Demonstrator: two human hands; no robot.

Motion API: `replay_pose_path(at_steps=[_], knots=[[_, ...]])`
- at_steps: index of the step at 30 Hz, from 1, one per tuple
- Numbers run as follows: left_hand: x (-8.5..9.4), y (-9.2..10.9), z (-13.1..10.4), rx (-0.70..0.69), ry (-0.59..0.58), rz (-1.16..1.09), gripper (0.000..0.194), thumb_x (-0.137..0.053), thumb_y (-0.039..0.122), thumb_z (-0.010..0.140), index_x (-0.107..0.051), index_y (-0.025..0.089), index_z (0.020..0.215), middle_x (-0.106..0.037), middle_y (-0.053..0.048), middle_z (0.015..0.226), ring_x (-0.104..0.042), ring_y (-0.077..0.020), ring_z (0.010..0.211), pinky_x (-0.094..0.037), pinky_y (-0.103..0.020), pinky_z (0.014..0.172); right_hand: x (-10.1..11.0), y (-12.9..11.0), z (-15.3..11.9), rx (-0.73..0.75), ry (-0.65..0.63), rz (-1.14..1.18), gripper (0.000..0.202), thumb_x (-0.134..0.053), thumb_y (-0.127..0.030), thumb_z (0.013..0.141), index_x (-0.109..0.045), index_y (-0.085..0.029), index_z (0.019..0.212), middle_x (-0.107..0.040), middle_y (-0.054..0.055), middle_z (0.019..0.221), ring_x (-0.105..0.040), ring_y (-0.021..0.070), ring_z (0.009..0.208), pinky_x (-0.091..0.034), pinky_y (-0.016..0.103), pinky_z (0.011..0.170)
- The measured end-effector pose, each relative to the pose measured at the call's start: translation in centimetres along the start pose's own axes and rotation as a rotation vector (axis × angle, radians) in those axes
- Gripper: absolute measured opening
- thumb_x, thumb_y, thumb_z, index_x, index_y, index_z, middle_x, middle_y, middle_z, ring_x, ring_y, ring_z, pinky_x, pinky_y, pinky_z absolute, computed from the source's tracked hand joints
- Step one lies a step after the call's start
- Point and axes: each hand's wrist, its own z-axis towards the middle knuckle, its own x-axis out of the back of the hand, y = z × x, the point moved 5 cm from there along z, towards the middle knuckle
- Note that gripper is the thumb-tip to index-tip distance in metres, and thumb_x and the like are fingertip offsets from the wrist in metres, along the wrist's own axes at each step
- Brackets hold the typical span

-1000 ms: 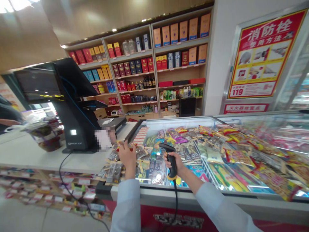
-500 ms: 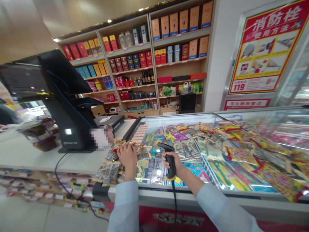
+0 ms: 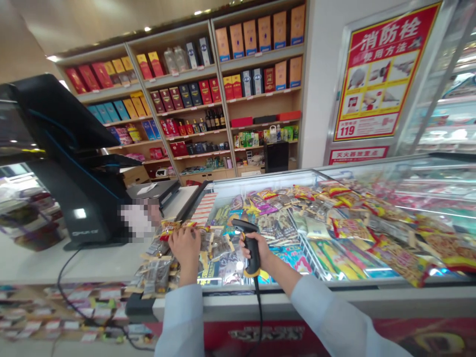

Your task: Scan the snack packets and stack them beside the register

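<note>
My right hand [image 3: 257, 250] grips a barcode scanner [image 3: 252, 248] upright by its handle above the freezer [image 3: 282, 290], its head left unblocked; my left hand [image 3: 186, 245], fingers curved, steadies snack packets [image 3: 158, 272] piled beside the black checkout machine [image 3: 80, 198], its exact hold unclear.

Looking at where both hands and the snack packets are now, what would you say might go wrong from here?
The packets under the left hand lie in a loose, overlapping heap at the counter, so some might slide off. The cable hanging from the scanner in the right hand could snag on the freezer's edge.
</note>
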Motion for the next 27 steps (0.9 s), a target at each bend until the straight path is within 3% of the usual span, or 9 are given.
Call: replay_pose_path(at_steps=[11,16,21,27], knots=[[0.0,0.0,0.2,-0.006,0.041,0.013,0.040,-0.034,0.034,0.088,-0.068,0.013,0.092,-0.067,-0.013,0.091,-0.054,-0.0270,0.092,-0.036,-0.040,0.087,-0.1,0.1,0.0,-0.025,0.002,0.008,0.021,-0.062,-0.031,0.064,-0.054,-0.015,0.074,-0.054,0.001,0.059,-0.041,0.0067,0.041,-0.029,0.018,0.038],[1.2,1.5,1.0,-0.104,0.030,-0.066,0.037,-0.037,0.034,0.087,-0.068,0.015,0.091,-0.066,-0.013,0.094,-0.052,-0.0276,0.095,-0.033,-0.042,0.092,-0.8,-1.4,-0.7,0.022,0.057,-0.004,0.019,-0.061,-0.031,0.068,-0.056,-0.015,0.077,-0.057,0.001,0.061,-0.041,0.0071,0.041,-0.030,0.019,0.038],[4.0,5.7,2.0,-0.190,-0.015,-0.220,0.032,-0.041,0.035,0.086,-0.068,0.020,0.086,-0.066,-0.010,0.096,-0.053,-0.0269,0.094,-0.034,-0.040,0.090,-1.5,-6.3,-3.8,0.078,0.136,-0.117,0.018,-0.056,-0.033,0.076,-0.058,-0.015,0.079,-0.053,0.000,0.052,-0.045,0.0099,0.042,-0.033,0.019,0.038],[6.2,14.2,1.7,-0.296,-0.108,-0.359,0.028,-0.044,0.032,0.085,-0.069,0.021,0.090,-0.065,-0.010,0.100,-0.054,-0.0262,0.098,-0.036,-0.039,0.091,0.1,-14.3,-10.0,0.259,0.372,-0.218,0.009,-0.058,-0.025,0.077,-0.059,-0.016,0.078,-0.063,0.003,0.058,-0.054,0.0118,0.046,-0.043,0.022,0.041]])
